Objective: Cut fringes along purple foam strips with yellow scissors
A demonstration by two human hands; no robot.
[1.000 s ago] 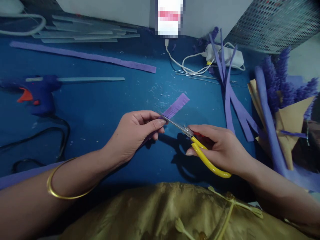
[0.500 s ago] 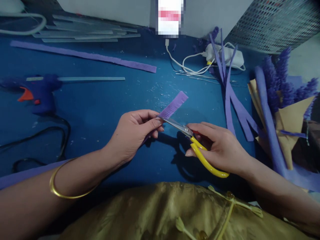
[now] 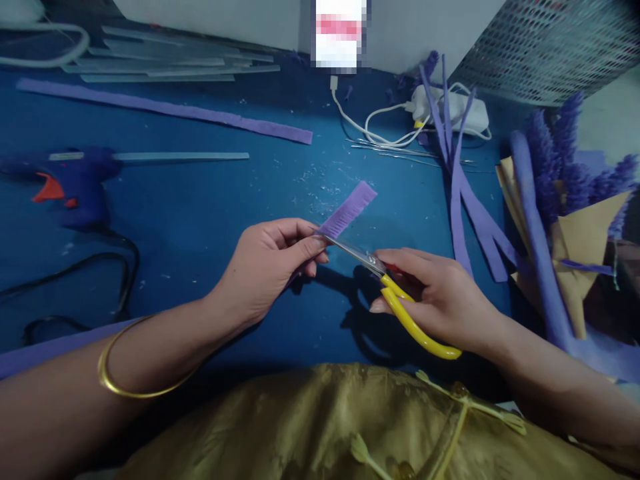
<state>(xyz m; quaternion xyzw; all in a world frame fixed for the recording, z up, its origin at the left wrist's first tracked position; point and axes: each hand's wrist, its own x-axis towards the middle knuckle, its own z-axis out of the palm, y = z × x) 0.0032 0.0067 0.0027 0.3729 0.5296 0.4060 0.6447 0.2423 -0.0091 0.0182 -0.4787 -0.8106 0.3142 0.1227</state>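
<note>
Between the thumb and fingers of my left hand (image 3: 280, 267) is a purple felt strip (image 3: 350, 208). Its free end points up and to the right, and fine slits run along its lower edge. My right hand (image 3: 435, 287) is closed around the yellow handles of a pair of scissors (image 3: 417, 330). The metal blades reach left across the strip, right beside my left thumb tip. Part of the strip lies hidden behind my left fingers.
A blue glue gun (image 3: 83, 187) with a glue stick lies at left. Behind it are a long purple strip (image 3: 165, 110) and clear glue sticks (image 3: 165, 60). At right are loose purple strips (image 3: 480, 213), a white power strip (image 3: 467, 113) and purple flowers in brown paper (image 3: 580, 247).
My hands, the strip and the scissors stay in nearly the same place. The lower scissor handle has dropped very slightly.
</note>
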